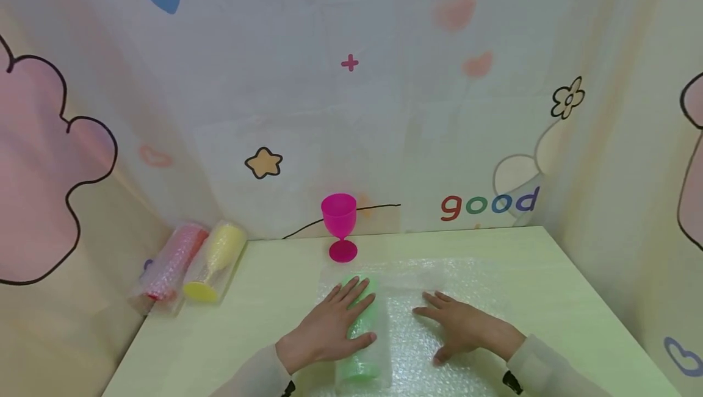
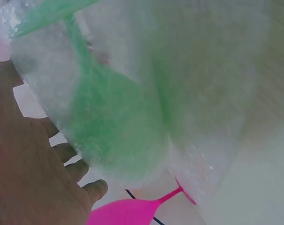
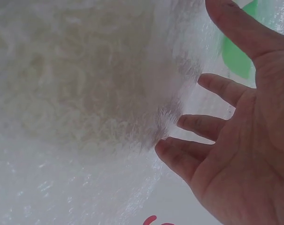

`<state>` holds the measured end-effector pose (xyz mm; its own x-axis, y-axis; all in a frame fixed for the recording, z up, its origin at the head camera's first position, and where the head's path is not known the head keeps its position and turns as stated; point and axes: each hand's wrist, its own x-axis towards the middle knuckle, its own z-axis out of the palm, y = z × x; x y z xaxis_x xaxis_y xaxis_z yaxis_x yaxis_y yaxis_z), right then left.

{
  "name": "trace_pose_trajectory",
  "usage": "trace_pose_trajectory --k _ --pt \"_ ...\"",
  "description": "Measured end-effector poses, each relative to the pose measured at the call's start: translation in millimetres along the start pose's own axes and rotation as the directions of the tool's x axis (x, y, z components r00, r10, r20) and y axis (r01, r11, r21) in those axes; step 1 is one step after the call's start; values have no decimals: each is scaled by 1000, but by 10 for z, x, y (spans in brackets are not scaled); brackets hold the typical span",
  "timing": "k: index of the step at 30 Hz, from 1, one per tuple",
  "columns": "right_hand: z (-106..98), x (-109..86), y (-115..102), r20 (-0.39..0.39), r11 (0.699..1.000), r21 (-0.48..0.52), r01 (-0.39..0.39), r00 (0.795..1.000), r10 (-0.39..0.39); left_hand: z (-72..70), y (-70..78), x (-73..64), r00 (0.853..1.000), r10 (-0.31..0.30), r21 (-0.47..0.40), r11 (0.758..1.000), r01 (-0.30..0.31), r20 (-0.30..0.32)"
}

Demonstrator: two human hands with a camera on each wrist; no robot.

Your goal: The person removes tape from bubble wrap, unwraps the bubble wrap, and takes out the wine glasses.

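Observation:
A green goblet (image 1: 362, 324) lies on its side under clear bubble wrap, its bowl toward the back and its foot toward the front edge. My left hand (image 1: 332, 330) rests on it, fingers straight and spread. In the left wrist view the goblet's green bowl (image 2: 116, 124) shows through the wrap, beside the left hand (image 2: 38, 159). To the right of the goblet, the rest of the bubble wrap sheet (image 1: 409, 348) lies flat. Above that part my right hand (image 1: 467, 327) has its fingers spread; in the right wrist view its fingertips (image 3: 186, 123) are at the sheet, contact unclear.
A bare pink goblet (image 1: 339, 217) stands upright at the back of the pale table (image 1: 263, 281). At the table's left edge lie a wrapped yellow goblet (image 1: 222, 250) and a wrapped red or pink item (image 1: 176, 260). A printed curtain (image 1: 307, 92) hangs behind and at the sides.

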<state>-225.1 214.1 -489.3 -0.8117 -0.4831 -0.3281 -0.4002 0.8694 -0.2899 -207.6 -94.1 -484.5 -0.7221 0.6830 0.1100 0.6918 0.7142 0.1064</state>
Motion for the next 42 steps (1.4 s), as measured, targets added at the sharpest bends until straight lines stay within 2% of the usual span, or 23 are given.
trace_pose_trajectory --k 9,13,17,22,25,28,31,36,42 --pt "10 -41 96 11 1000 -1 22 1000 -22 -4 -153 -212 999 -42 -82 996 41 -11" --pt "12 -52 100 6 999 -10 34 999 -34 -35 -172 -252 999 -44 -101 994 41 -28" --pt "8 -52 86 15 1000 -5 16 1000 -16 -106 -128 -166 998 -39 -92 995 35 -49" --pt "-10 -48 63 26 1000 11 -10 1000 9 -163 -23 48 999 -18 -75 997 14 -49" --pt "-13 -54 53 20 1000 14 -17 1000 16 -126 33 149 1000 6 -61 998 -7 -11" --pt "-7 -65 44 12 1000 11 -13 1000 13 -62 55 174 999 11 -33 999 -10 35" --pt "-4 -84 34 2 1000 1 1 1000 -1 -6 36 137 998 -3 -9 1000 4 55" --pt "-21 -115 34 -11 1000 -4 16 1000 -16 35 -72 34 1000 -12 15 1000 12 12" --pt "-6 -126 70 -2 999 3 32 999 -32 50 -220 -134 999 -36 -33 999 35 -15"
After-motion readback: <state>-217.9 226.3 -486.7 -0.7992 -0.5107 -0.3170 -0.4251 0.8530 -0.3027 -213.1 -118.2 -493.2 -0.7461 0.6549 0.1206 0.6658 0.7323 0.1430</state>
